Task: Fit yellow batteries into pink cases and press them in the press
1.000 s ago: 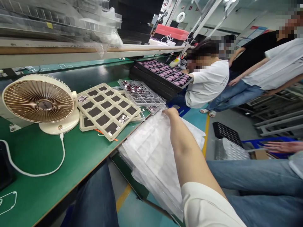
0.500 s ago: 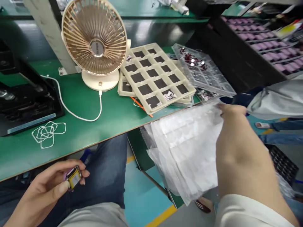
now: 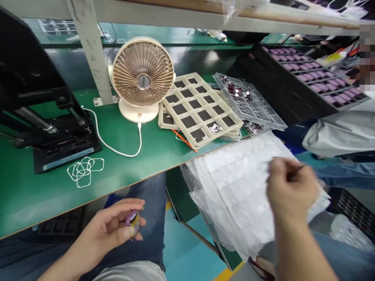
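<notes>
The left hand (image 3: 111, 228) is held curled above the thigh (image 3: 150, 203), and the right hand (image 3: 291, 191) is raised well beyond it, closed in a blurred pinch.

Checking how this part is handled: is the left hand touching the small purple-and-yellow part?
Touching. The head view plainly shows the left hand holding the small purple-and-yellow part with its fingers closed around it, with no gap.

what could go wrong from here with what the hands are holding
The small purple-and-yellow part is held in the fingers of the left hand above the lap, so it might slip and drop. The white sheets under the right hand hang past the edge of the green bench and could slide off.
</notes>
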Tool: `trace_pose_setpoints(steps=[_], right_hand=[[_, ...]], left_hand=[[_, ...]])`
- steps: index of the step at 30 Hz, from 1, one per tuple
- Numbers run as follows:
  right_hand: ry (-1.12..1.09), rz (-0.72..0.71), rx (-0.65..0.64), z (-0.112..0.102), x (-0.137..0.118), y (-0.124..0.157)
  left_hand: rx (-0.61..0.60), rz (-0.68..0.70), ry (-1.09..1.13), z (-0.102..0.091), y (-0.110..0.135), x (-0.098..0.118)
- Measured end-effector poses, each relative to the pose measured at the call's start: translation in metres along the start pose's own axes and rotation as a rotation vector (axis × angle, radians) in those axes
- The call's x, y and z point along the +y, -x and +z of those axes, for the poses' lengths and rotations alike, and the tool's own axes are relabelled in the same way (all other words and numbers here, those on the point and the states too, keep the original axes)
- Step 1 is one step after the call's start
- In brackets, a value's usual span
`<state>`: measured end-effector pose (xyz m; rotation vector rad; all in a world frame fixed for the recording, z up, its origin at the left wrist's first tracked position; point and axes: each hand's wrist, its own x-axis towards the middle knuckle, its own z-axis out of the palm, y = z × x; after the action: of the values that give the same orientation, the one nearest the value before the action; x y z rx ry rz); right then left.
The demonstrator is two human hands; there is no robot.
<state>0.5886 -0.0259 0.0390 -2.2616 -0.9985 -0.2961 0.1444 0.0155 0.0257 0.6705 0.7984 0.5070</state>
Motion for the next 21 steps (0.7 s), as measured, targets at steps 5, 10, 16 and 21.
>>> trace_pose_setpoints(steps=[5,10,16,21], right_hand=[[-0.541,-0.288,-0.707,0.028,-0.104,0.143],[-1.015,-0.26,-1.088,0.057,-0.182,0.184],[-1.352,-0.065,-1.181,0.076,-0.216,0.202],[-1.421,0.063,-1.188,0.088,-0.23,0.224]], left_hand=[[-0.216,-0.026,0.031,-0.001,0.001,0.005],[-0.171,0.083,0.113,-0.029,0.021,0.008],[-0.104,0.207,0.314,-0.059,0.043,0.005],[-0.147,0.222,0.423,-0.07,0.044,0.003]])
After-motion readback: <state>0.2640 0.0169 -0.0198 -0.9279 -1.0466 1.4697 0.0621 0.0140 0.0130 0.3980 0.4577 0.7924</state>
